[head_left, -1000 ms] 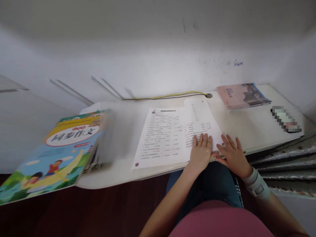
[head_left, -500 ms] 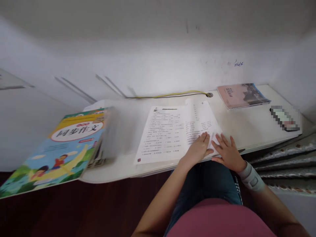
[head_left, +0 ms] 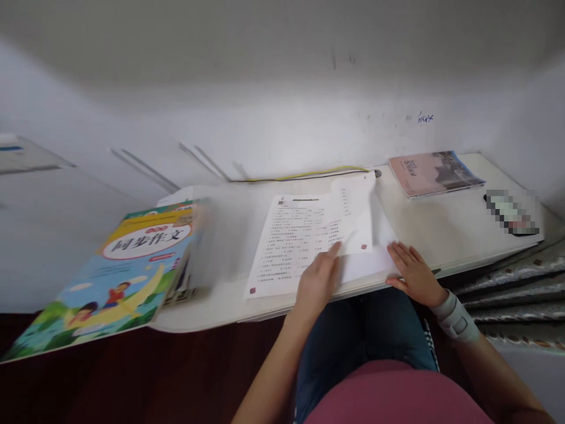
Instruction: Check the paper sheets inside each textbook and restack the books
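Printed worksheets [head_left: 282,247] lie on the white desk in front of me, their left page full of lines of text. The right-hand page [head_left: 351,218] is lifted and curls over to the left, baring a blank white sheet [head_left: 368,262] beneath. My left hand [head_left: 318,281] is closed at the lower edge of that lifted page, its fingertips partly hidden and a little blurred. At the lower right corner of the papers, my right hand [head_left: 412,274] rests with fingers stretched out, holding nothing. A light wristband [head_left: 454,317] is on my right wrist.
A stack of books with a colourful cover [head_left: 132,268] stands at the desk's left end. A pink-covered book [head_left: 430,174] and a phone [head_left: 512,213], partly pixelated, lie to the right. A yellow cable [head_left: 309,174] runs along the wall. Patterned fabric [head_left: 516,288] hangs at the right.
My left hand has moved left from the right page and now grips its lower edge. The page has lifted and folded leftward. My right hand stays near the corner.
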Demonstrator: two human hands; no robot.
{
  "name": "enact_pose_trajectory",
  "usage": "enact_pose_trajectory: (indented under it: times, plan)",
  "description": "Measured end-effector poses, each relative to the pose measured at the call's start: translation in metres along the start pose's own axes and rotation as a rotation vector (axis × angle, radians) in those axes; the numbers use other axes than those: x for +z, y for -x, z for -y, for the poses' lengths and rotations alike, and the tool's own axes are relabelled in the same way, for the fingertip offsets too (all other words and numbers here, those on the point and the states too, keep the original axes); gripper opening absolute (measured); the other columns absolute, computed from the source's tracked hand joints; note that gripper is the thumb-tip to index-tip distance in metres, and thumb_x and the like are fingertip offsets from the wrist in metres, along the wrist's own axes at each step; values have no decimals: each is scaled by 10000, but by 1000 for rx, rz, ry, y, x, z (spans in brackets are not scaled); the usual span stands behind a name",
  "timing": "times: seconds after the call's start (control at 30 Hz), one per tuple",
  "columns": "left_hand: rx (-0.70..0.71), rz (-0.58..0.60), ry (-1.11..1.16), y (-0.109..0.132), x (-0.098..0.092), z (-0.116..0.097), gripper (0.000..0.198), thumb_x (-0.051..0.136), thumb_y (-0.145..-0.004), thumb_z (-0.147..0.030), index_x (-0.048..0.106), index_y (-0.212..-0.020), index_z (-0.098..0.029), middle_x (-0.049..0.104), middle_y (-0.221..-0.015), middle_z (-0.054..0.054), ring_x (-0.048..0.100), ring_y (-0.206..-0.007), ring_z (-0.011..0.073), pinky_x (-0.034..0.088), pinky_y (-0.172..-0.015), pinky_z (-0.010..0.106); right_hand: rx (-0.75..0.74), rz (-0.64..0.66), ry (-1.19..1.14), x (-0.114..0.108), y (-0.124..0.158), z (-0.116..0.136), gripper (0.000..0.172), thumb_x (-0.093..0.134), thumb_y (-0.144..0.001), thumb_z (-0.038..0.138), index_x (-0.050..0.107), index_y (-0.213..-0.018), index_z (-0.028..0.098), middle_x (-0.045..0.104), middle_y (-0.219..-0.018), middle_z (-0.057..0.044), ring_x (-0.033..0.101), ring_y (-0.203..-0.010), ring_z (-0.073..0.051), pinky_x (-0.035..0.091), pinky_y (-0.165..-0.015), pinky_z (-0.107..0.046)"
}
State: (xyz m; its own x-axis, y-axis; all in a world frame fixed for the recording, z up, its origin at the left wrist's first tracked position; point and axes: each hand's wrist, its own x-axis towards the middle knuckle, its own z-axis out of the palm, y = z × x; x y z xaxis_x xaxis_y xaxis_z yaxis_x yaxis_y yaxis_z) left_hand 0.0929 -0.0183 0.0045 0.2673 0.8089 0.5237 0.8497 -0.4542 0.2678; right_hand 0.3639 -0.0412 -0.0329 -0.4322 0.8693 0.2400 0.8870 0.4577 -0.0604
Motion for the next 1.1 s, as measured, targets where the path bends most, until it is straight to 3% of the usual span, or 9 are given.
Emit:
enact_pose_trajectory:
  times: [0.1,0.13,0.2,0.27,0.33,0.4,0.47,0.73,1.1]
  plan:
    - [-330,-345,-14,33,-10,12,529,539,-860,-288,366,-1343,-158,611,-959,72,629,-794,169,532,-717,309,-6,-9,5,0,-1,2,674,343,-897,570,357,-1407,130,418,-1422,-161,330,-1337,-281,289,-1065,-478]
    - [-377,-450,-45,42,-12,12,605,571,-836,-292,324,-1368,-146,599,-995,90,627,-833,188,532,-741,342,-7,-9,9,-1,-1,2,655,350,-899,563,391,-1387,128,427,-1416,-161,335,-1333,-284,291,-1064,-477]
    - [-287,-568,-109,54,-14,2,682,595,-808,-248,271,-1400,-156,567,-1102,135,604,-967,233,516,-813,405,-5,-7,18,-2,-2,4,627,363,-900,550,441,-1351,121,433,-1411,-162,342,-1329,-286,298,-1061,-471]
    - [-25,-449,-125,51,-11,-17,639,558,-814,-176,302,-1398,-219,545,-1201,144,547,-1117,259,473,-908,440,-2,-1,21,-3,-3,4,606,372,-902,540,460,-1336,125,439,-1407,-162,346,-1328,-283,307,-1056,-468]
    - [233,-111,-116,35,-4,-37,548,496,-835,-140,394,-1357,-270,535,-1279,115,457,-1243,277,385,-1012,489,2,8,18,-5,-4,4,590,376,-905,530,468,-1328,130,447,-1400,-162,355,-1323,-278,318,-1049,-466]
    - [348,195,-170,13,5,-52,480,453,-852,-137,468,-1320,-242,485,-1368,107,340,-1332,315,285,-1060,568,0,22,11,-7,-5,3,574,376,-909,519,480,-1315,126,455,-1394,-162,371,-1313,-273,328,-1044,-456]
    - [384,356,-235,-7,14,-57,445,433,-865,-136,505,-1300,-200,447,-1408,116,291,-1354,337,252,-1059,608,-7,30,0,-9,-6,0,560,377,-913,509,495,-1299,122,463,-1387,-161,385,-1304,-264,332,-1044,-443]
    - [454,374,-243,-19,35,-50,409,405,-892,-120,541,-1272,-187,509,-1353,116,406,-1295,307,283,-1043,621,115,16,102,-10,-11,-23,632,361,-905,537,403,-1383,126,359,-1451,-190,332,-1331,-321,291,-1048,-505]
    - [479,430,-237,-25,11,-58,371,402,-903,-123,568,-1230,-179,542,-1320,116,435,-1277,285,327,-1028,590,136,38,158,0,-12,-23,701,309,-893,590,312,-1438,149,341,-1453,-215,314,-1334,-343,247,-1055,-514]
